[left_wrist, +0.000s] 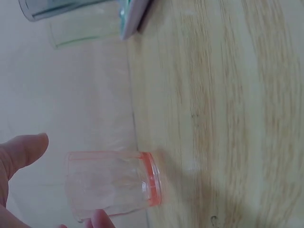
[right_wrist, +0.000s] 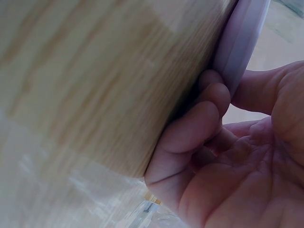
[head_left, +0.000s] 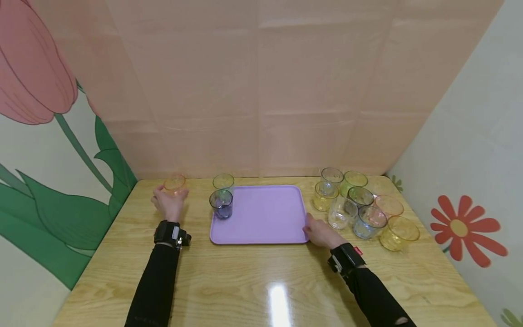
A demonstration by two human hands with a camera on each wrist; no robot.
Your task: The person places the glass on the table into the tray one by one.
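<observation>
1. Head cam: on my head, looking forward and steeply down. Widest and farthest view; takes in the table (head_left: 229,281), the back wall (head_left: 261,91) and both my hands, left (head_left: 169,202) and right (head_left: 323,232).
2. Left wrist cam: low, near the tabletop, close to my orange-rimmed glass (head_left: 175,182), facing the back wall. Rolled about a quarter turn: tabletop on frame right.
3. Right wrist cam: nearest of all, facing my palm and fingers at the edge of the tray (head_left: 261,218). Also rolled; tabletop on frame left.
4. Head/left share: that glass, my left fingers, a tray corner.
5. Head/right share: my right grip on the rim.
</observation>
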